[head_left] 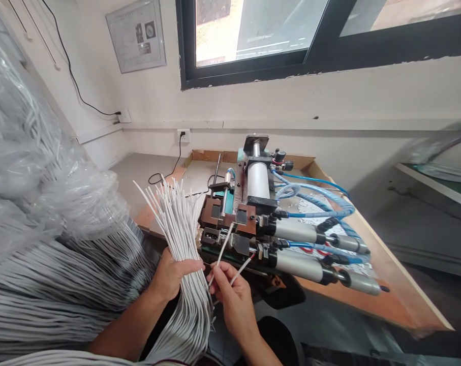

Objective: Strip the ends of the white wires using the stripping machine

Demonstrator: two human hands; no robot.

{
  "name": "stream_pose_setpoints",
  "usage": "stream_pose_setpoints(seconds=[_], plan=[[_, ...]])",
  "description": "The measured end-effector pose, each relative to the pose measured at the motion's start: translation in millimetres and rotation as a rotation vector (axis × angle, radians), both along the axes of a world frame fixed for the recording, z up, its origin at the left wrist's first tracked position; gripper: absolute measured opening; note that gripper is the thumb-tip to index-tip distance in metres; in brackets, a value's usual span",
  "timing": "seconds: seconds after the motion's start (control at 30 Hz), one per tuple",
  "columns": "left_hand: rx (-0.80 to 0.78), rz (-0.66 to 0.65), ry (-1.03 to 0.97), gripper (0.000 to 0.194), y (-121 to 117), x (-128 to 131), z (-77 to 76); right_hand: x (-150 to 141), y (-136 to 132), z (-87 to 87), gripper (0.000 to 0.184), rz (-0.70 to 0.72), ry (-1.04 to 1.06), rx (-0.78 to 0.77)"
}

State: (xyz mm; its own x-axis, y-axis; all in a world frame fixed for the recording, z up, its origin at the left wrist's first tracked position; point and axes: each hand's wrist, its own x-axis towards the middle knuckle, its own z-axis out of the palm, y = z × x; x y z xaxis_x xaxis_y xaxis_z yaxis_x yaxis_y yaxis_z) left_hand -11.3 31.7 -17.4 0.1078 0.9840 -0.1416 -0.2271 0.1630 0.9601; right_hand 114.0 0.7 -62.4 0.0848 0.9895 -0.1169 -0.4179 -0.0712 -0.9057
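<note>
My left hand [174, 274] is closed around a thick bundle of white cables [182, 239], whose cut ends fan out above the fist. Beside it, my right hand [232, 295] pinches a single white cable [225, 247] between thumb and fingers. That cable's upper end reaches the jaws of a pneumatic wire stripping machine [240, 218]. A second cable [242, 268] with a reddish tip passes between the fingers of my right hand and points up to the right, below the jaws. The lower part of the bundle hangs down between my forearms.
Long grey-white cables [62, 295] under clear plastic wrap [43, 168] fill the left side. Blue air hoses [321, 211] and silver cylinders [302, 264] stretch to the right over the wooden-edged table [409, 300]. White scraps [314, 203] lie behind them.
</note>
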Motion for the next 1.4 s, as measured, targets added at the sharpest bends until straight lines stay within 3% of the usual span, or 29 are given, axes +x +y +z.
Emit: stream_pose_setpoints(seconds=[0.2,0.6,0.93,1.17,1.27,1.4], plan=[[-0.110,-0.025,-0.162,0.012,-1,-2,-2.6,-2,0,-2.6,0.024,-0.044,0.150,-0.056],[-0.078,0.047,-0.155,0.014,0,-2,6.2,-2,7,8.1,0.025,-0.041,0.253,-0.155],[-0.034,0.021,-0.175,0.021,3,-4,10.3,0,15,11.7,0.026,-0.019,0.346,-0.165],[-0.039,0.024,-0.062,0.015,1,-1,6.3,-3,17,12.7,0.026,0.040,0.325,-0.153],[0.027,0.002,0.025,0.018,-2,2,5.1,-8,16,13.2,0.026,0.089,0.296,-0.129],[0.066,-0.034,0.066,0.019,-4,5,2.4,-10,13,13.7,0.024,-0.005,0.261,-0.124]])
